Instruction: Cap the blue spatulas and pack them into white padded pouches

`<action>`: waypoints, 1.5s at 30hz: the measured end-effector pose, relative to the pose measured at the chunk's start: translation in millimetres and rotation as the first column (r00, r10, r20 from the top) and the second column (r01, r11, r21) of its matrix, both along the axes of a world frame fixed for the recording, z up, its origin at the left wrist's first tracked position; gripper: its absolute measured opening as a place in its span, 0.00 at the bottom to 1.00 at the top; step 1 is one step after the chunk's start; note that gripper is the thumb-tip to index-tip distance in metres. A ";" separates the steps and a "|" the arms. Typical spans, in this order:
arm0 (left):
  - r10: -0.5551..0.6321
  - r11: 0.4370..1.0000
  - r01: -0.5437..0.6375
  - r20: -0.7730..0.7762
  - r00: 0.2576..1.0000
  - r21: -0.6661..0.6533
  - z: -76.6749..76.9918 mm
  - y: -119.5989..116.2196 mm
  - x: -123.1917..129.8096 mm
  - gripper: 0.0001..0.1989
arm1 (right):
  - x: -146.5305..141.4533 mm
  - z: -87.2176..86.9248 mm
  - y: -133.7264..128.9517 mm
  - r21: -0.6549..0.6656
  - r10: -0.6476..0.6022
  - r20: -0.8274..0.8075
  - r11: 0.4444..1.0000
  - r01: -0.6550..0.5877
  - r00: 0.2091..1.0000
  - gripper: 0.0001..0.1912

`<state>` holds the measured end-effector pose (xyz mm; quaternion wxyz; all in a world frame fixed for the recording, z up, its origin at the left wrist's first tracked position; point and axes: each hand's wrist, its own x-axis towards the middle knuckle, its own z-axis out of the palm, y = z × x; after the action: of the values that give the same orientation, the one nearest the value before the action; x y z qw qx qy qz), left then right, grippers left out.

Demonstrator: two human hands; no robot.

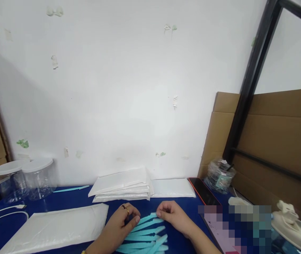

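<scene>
Several slim teal sticks, which look like eyebrow razors (143,233), lie fanned out side by side on the blue tabletop in front of me. My left hand (121,225), with a ring on one finger, curls over their left side, thumb and fingertips at the end of the farthest razor. At that razor's other end, my right hand (173,217) pinches the tip between thumb and forefinger. One more teal razor (71,189) lies alone near the wall. A white padded mailer (60,227) rests flat left of my left hand, partly behind my forearm.
A stack of white mailers (122,185) lies against the wall, another mailer (173,188) beside it. Two clear jars (39,181) with white lids and a white cable (4,211) are left. Right are a phone (203,190), a wrapped container (219,176) and a lidded bottle (293,225).
</scene>
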<state>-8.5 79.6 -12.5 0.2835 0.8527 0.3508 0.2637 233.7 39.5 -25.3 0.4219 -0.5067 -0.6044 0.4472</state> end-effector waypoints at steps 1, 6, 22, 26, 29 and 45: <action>0.006 1.000 -0.005 -0.018 1.000 0.008 -0.3 1.6 0.4 0.11 | -0.3 -0.6 1.0 0.004 -0.017 0.003 1.000 0.017 1.000 0.15; 0.136 0.991 -0.136 -0.069 0.988 0.007 -4.1 16.4 0.7 0.13 | 10.7 -4.6 8.3 0.043 -0.144 0.017 0.989 0.143 0.989 0.15; 0.162 0.987 -0.161 -0.139 0.977 0.021 -20.3 34.9 -0.8 0.09 | 16.8 -15.9 17.3 0.047 -0.201 0.098 0.979 0.198 0.975 0.13; 0.201 0.977 -0.193 -0.094 0.975 0.090 -14.0 31.1 -2.5 0.10 | 24.5 -17.4 17.2 0.092 -0.252 0.321 0.968 0.235 0.913 0.10; 0.197 0.975 -0.190 -0.051 0.979 0.116 -6.4 22.6 -1.4 0.10 | 23.0 -10.4 10.8 0.228 -0.286 0.385 0.951 0.210 0.877 0.07; 0.094 0.993 -0.069 -0.273 0.957 0.098 -0.6 20.2 -4.9 0.07 | 21.1 -7.1 2.2 0.245 -0.234 0.549 0.963 0.113 0.803 0.03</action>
<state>-13.4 99.8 -13.1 0.1830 0.8775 0.4101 0.1683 254.8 41.7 -32.4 0.3087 -0.6257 -0.6958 0.1705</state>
